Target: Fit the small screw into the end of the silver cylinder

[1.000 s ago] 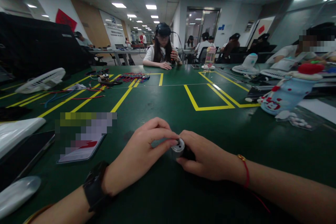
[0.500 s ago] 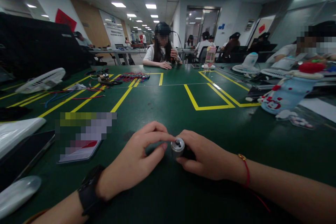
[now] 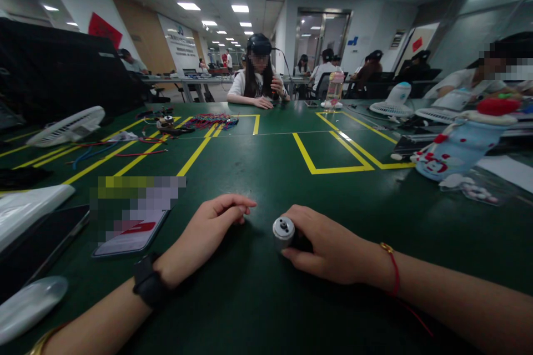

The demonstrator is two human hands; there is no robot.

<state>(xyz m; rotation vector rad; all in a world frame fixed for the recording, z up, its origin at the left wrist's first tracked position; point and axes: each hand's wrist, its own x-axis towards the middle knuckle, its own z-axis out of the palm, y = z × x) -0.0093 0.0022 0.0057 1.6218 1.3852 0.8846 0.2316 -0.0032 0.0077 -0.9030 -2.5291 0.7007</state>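
Note:
A small silver metal cylinder (image 3: 283, 231), like a motor, stands upright on the green table (image 3: 245, 161), a short dark shaft and small holes on its top face. My right hand (image 3: 322, 244) is wrapped round its right side, thumb in front and fingers behind. To the left of the cylinder and apart from it, my left hand (image 3: 216, 224) hovers low over the table. Its thumb and index finger lie close together, the other fingers curl beneath, and whether anything small sits between the fingertips is too unclear to tell.
On the left lie a phone-like flat item (image 3: 137, 236), a white mouse (image 3: 33, 308), a white fan (image 3: 69, 127) and loose wires (image 3: 212, 121). A blue bottle (image 3: 458, 147) stands right. A person (image 3: 258, 75) sits across the table.
My left hand has moved left, off the top of the cylinder, and its fingers have drawn together. The cylinder's top is now uncovered. My right hand has kept its hold.

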